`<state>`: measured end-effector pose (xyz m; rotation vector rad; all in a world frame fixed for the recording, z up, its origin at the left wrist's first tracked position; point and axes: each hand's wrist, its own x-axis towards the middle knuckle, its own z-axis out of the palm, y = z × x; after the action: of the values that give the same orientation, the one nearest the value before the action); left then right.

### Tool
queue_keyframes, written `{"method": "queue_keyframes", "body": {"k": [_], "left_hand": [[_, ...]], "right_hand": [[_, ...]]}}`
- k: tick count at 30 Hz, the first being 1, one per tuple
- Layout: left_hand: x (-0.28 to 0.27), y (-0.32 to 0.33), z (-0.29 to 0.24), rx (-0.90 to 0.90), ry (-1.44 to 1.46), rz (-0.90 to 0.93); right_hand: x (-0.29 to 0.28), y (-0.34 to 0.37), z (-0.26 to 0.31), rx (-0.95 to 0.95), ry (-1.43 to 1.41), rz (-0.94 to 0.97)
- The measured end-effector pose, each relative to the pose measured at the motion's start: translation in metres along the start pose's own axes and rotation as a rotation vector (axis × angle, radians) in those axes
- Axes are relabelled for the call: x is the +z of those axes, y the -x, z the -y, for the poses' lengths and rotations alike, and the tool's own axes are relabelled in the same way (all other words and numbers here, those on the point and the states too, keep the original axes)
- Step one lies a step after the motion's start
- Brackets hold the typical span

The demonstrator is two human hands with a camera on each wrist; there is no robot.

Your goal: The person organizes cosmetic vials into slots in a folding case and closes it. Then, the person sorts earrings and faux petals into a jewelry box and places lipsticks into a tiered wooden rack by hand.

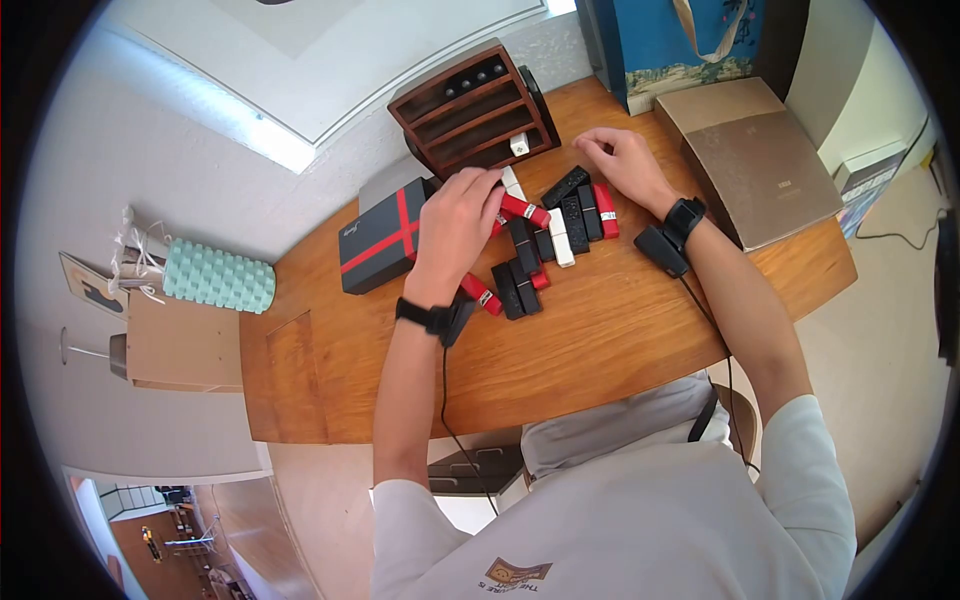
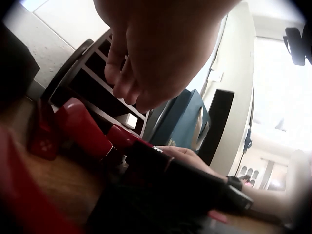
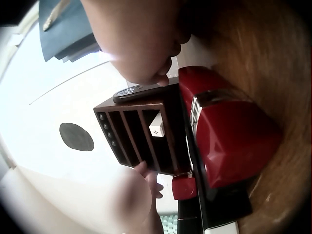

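Note:
Several lipstick tubes in red, black and white lie in a loose group on the wooden desk (image 1: 330, 370). My left hand (image 1: 452, 225) hovers at the left of the group, its fingertips beside a white lipstick (image 1: 513, 183) and a red lipstick (image 1: 527, 210). In the left wrist view its fingers (image 2: 127, 90) hang bent with nothing seen in them. My right hand (image 1: 625, 165) is above the group's right side, near another red lipstick (image 1: 606, 211), fingers loosely bent and no object showing. Behind both hands stands a dark wooden rack (image 1: 470, 125); one white lipstick (image 1: 519, 144) is in its lower compartment.
A black gift box with a red ribbon (image 1: 380, 237) sits left of the lipsticks. A brown box (image 1: 750, 165) occupies the desk's right side, before a blue paper bag (image 1: 690, 50). Cables (image 1: 705, 315) run from both wrist cameras. A green foam roller (image 1: 220, 275) is at far left.

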<state>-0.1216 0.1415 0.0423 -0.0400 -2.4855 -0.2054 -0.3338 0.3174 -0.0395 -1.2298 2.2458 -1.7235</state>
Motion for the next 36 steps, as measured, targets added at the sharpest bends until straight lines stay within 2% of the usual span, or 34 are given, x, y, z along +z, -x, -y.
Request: {"method": "queue_keyframes", "body": {"k": [2,6,8,9,11,15,17,19,24,26,27,30,32,33,35,36], "left_hand": [[0.013,-0.016,0.003,0.046,-0.167,0.024],[0.028,-0.035,-0.003,0.037,-0.315,0.095],[0.029,-0.043,-0.009,-0.167,-0.396,0.232],[0.030,-0.046,-0.012,-0.161,-0.396,0.241],[0.032,-0.051,-0.014,-0.331,-0.263,0.258],[0.047,-0.051,0.001,-0.396,-0.050,0.264],[0.050,-0.052,0.001,-0.522,0.081,0.307],[0.051,-0.053,0.003,-0.511,0.101,0.321],[0.055,-0.053,0.008,-0.510,0.123,0.363],[0.053,-0.056,0.006,-0.654,0.308,0.444],[0.053,-0.056,0.007,-0.658,0.310,0.444],[0.046,-0.054,0.006,-0.664,0.362,0.469],[0.036,-0.046,-0.002,-0.451,0.116,0.335],[0.027,-0.045,-0.012,-0.450,0.119,0.341],[0.007,-0.039,-0.028,-0.337,0.079,0.449],[0.005,-0.031,-0.025,-0.124,0.062,0.429]], "right_hand": [[-0.003,0.002,0.005,0.027,-0.024,0.010],[-0.004,0.002,0.008,0.040,-0.035,0.025],[-0.003,0.003,0.005,0.033,-0.045,0.012],[-0.003,0.003,0.005,0.015,-0.040,0.020],[-0.003,0.003,0.004,-0.001,-0.042,0.027],[-0.002,0.002,0.003,-0.006,-0.051,0.039],[-0.003,0.003,0.004,-0.006,-0.047,0.039],[-0.007,0.002,0.007,0.029,0.015,0.117],[-0.004,0.001,0.003,0.013,0.028,0.113],[-0.003,0.001,0.001,0.003,0.037,0.113],[-0.003,0.001,0.000,-0.015,0.036,0.099],[-0.001,0.002,-0.001,-0.040,0.022,0.082],[-0.001,0.001,-0.002,-0.044,0.010,0.071],[-0.002,0.001,-0.001,-0.034,0.011,0.082],[-0.003,0.001,-0.001,-0.014,0.009,0.092],[-0.003,0.001,-0.001,-0.012,0.016,0.096]]}}
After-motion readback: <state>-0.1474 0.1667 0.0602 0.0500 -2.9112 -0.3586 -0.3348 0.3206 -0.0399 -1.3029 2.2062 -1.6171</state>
